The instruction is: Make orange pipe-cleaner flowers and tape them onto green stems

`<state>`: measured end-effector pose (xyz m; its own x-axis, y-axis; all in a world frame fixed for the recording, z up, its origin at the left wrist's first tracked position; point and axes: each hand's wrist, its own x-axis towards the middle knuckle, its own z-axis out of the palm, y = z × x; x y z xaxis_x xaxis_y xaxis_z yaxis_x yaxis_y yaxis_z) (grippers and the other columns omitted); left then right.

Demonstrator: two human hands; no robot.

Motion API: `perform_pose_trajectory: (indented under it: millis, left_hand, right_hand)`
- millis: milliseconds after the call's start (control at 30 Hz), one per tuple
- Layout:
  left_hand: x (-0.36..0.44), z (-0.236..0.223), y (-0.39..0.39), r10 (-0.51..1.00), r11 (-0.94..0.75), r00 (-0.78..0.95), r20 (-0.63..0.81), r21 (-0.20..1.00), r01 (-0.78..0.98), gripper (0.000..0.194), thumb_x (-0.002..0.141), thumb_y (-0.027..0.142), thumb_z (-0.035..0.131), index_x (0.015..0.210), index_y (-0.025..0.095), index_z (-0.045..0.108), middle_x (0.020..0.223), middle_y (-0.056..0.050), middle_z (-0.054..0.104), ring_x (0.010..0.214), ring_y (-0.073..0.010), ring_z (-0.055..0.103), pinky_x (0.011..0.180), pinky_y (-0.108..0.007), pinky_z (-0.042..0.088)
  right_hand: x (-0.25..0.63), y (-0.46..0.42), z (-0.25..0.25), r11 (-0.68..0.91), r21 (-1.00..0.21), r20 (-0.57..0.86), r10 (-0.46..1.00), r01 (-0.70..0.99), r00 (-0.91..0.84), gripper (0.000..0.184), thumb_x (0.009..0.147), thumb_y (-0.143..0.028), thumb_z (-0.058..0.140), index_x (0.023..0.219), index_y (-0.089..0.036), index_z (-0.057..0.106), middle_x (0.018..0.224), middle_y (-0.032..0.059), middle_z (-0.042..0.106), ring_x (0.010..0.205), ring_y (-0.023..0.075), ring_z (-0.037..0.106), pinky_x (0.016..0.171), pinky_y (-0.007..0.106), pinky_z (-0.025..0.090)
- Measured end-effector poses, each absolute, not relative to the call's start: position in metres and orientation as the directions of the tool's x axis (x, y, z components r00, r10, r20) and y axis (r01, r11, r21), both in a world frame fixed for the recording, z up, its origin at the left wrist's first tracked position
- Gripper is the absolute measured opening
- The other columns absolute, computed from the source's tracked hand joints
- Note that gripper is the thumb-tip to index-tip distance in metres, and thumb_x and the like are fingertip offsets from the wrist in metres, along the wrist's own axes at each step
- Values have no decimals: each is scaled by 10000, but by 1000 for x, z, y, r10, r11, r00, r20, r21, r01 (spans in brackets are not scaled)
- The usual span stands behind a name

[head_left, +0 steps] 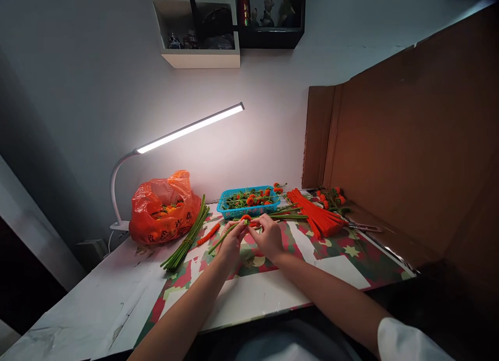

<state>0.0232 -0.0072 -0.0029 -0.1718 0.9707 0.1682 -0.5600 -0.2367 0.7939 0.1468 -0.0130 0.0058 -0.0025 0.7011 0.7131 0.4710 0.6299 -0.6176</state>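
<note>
Near the middle of the table, my left hand (231,242) is closed on a green stem (220,240) that slants down to the left. At the stem's upper end is a small orange fuzzy curl (246,217), like bent pipe cleaner. My right hand (268,239) pinches fuzzy orange pipe cleaner beside that curl; its fingertips partly hide the strip. Left of my hands lies a short, thick orange fuzzy piece (208,235). A tied bundle of green stems (187,240) rests farther left. To the right is a fanned bundle of orange-red pipe cleaners (317,215).
A blue basket (249,212) of orange flowers stands behind my hands. At left are an orange plastic bag (156,215) and a lit lamp (191,127). More orange flowers (331,196) and scissors (366,227) lie right, by a tall cardboard wall (405,143).
</note>
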Motion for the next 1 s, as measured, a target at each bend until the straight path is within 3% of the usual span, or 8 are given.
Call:
perform_pose_trajectory:
  millis: [167,367,533,1000]
  left_hand:
    - [26,-2,-9,970,-239,-169,174,805,-544,259,561,253,780,630,182,541,688,18,665,715,-140,658,768,-276,507]
    - [28,1,-12,965,-250,-208,160,803,-540,250,526,226,793,608,192,560,673,23,662,720,-147,658,751,-270,516]
    - [28,0,-11,964,-256,-204,172,811,-526,251,530,220,790,605,191,552,659,28,646,699,-135,648,755,-269,514]
    - [26,-3,-9,972,-223,-177,152,827,-516,264,539,236,782,619,195,534,655,38,644,720,-128,650,753,-249,506]
  right_hand:
    - [146,-13,7,630,-539,750,661,559,-21,121,805,-263,597,745,-202,682,729,18,632,662,142,561,697,297,337]
    - [139,-12,6,546,-787,591,800,287,100,128,747,-297,619,710,-192,682,693,28,627,588,142,534,551,264,380]
    - [137,-10,5,452,-882,466,879,130,103,146,706,-307,634,691,-165,663,679,43,629,589,150,539,551,269,420]
    - [137,-6,1,578,-776,612,788,253,76,157,743,-266,576,609,-190,603,599,9,558,552,131,481,529,257,358]
